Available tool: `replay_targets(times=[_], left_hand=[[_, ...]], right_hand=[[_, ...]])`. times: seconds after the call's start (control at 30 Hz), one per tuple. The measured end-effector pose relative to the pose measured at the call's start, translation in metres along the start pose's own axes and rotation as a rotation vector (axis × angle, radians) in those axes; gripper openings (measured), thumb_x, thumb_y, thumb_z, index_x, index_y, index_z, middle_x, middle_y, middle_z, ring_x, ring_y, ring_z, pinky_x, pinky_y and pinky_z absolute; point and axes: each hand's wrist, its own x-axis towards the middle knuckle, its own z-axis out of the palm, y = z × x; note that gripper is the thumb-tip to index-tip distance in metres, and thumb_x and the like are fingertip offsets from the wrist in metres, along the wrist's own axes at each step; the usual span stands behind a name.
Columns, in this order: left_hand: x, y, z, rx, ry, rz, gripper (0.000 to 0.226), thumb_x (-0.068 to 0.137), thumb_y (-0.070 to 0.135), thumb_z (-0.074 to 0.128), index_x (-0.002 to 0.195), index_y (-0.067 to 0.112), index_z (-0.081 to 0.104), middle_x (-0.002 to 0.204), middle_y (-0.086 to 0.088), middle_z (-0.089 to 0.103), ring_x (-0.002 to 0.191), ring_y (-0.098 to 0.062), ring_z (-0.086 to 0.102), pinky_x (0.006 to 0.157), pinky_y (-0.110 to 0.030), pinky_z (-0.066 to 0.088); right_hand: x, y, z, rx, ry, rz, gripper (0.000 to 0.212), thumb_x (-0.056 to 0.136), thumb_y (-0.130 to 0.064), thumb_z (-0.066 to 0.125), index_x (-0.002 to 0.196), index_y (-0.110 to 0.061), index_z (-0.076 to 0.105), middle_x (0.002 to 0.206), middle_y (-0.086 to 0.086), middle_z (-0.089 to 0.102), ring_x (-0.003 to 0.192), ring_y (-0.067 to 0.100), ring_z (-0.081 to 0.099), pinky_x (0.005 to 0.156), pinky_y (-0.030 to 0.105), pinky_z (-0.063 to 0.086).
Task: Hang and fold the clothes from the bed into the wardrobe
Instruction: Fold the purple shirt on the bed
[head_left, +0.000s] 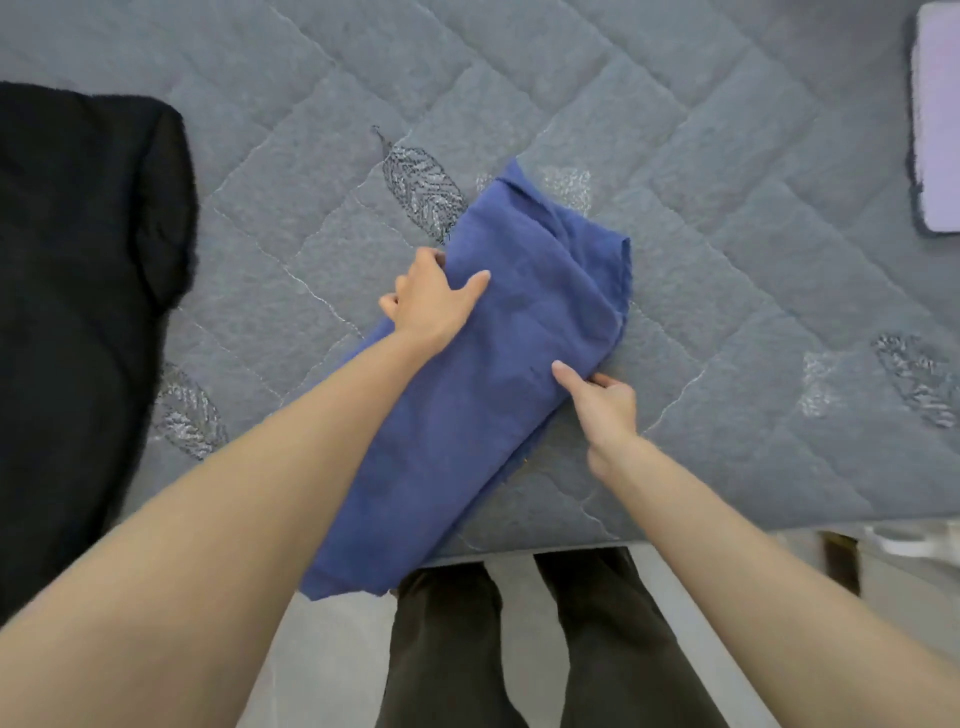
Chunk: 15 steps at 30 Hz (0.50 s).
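The grey quilted mattress (727, 156) filled the frame, with a black garment (78, 260) at the left. The blue garment (493, 364), folded into a strip, lay at centre, long axis running from lower centre, overhanging the bed edge, toward upper right. The left hand (431, 301) gripped its left edge near the far end; the right hand (602, 400) pinched the right edge at mid-length.

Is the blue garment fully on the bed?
No: the near end of the garment hangs past the edge of the bed.
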Motion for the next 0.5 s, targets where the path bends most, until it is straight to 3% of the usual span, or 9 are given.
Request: replay_targets(times=[0.07, 0.17, 0.23, 0.3, 0.37, 0.4, 0.47, 0.5], left_hand=[[0.003, 0.002, -0.001, 0.088, -0.038, 0.037, 0.043, 0.09, 0.051, 0.053, 0.108, 0.012, 0.056, 0.118, -0.007, 0.058, 0.119, -0.028, 0.045, 0.09, -0.037, 0.024], [-0.001, -0.004, -0.016, -0.079, -0.079, 0.086, 0.027, 0.09, 0.045, 0.056, 0.097, 0.019, 0.061, 0.098, 0.005, 0.065, 0.099, -0.024, 0.055, 0.087, -0.033, 0.025], [-0.007, -0.011, -0.03, -0.262, -0.121, 0.165, 0.018, 0.088, 0.038, 0.063, 0.093, 0.021, 0.061, 0.086, 0.012, 0.064, 0.092, -0.02, 0.061, 0.086, -0.031, 0.04], [-0.016, -0.018, -0.043, -0.306, -0.132, 0.26, 0.019, 0.086, 0.033, 0.068, 0.092, 0.02, 0.055, 0.082, 0.014, 0.059, 0.079, -0.007, 0.061, 0.067, -0.013, 0.044], [-0.026, -0.024, -0.053, -0.31, -0.144, 0.341, 0.036, 0.085, 0.031, 0.071, 0.108, 0.022, 0.045, 0.082, 0.014, 0.054, 0.065, 0.008, 0.053, 0.055, -0.004, 0.039], [-0.03, -0.025, -0.06, -0.346, -0.196, 0.383, 0.052, 0.083, 0.028, 0.073, 0.122, 0.028, 0.037, 0.086, 0.014, 0.054, 0.065, 0.012, 0.055, 0.058, -0.002, 0.04], [-0.038, -0.028, -0.073, -0.378, -0.353, 0.468, 0.087, 0.077, 0.023, 0.079, 0.135, 0.048, 0.019, 0.113, 0.01, 0.059, 0.092, 0.011, 0.061, 0.078, -0.006, 0.047], [-0.04, -0.029, -0.079, -0.301, -0.41, 0.534, 0.096, 0.072, 0.02, 0.083, 0.137, 0.05, 0.018, 0.131, 0.009, 0.052, 0.11, 0.007, 0.056, 0.09, -0.012, 0.046]], right_hand=[[-0.007, 0.003, 0.004, -0.012, -0.061, -0.017, 0.012, 0.085, -0.019, 0.072, 0.089, -0.009, 0.065, 0.084, -0.004, 0.067, 0.07, 0.001, 0.057, 0.056, 0.008, 0.045], [-0.017, 0.007, 0.006, 0.02, -0.082, -0.013, 0.013, 0.09, -0.021, 0.066, 0.088, -0.008, 0.066, 0.085, -0.004, 0.066, 0.073, 0.006, 0.058, 0.068, 0.016, 0.048], [-0.026, 0.006, 0.003, 0.103, -0.055, -0.037, 0.011, 0.092, -0.02, 0.063, 0.09, -0.009, 0.065, 0.089, -0.003, 0.067, 0.078, 0.008, 0.06, 0.072, 0.02, 0.05], [-0.037, 0.004, -0.002, 0.129, -0.003, -0.112, 0.012, 0.091, -0.018, 0.063, 0.096, -0.008, 0.06, 0.091, -0.002, 0.067, 0.082, 0.01, 0.062, 0.074, 0.021, 0.05], [-0.05, 0.004, -0.007, 0.167, 0.05, -0.205, 0.023, 0.09, -0.017, 0.065, 0.103, -0.014, 0.047, 0.085, -0.008, 0.065, 0.078, 0.005, 0.062, 0.071, 0.017, 0.049], [-0.057, 0.006, -0.01, 0.164, 0.071, -0.263, 0.032, 0.089, -0.017, 0.065, 0.109, -0.019, 0.04, 0.078, -0.009, 0.064, 0.073, 0.004, 0.061, 0.068, 0.015, 0.048], [-0.069, 0.014, -0.017, 0.101, 0.06, -0.38, 0.051, 0.089, -0.015, 0.064, 0.124, -0.028, 0.029, 0.069, -0.004, 0.065, 0.07, 0.009, 0.062, 0.068, 0.017, 0.048], [-0.073, 0.017, -0.02, 0.077, 0.009, -0.418, 0.061, 0.089, -0.013, 0.064, 0.132, -0.032, 0.026, 0.072, 0.001, 0.067, 0.073, 0.012, 0.064, 0.071, 0.02, 0.049]])
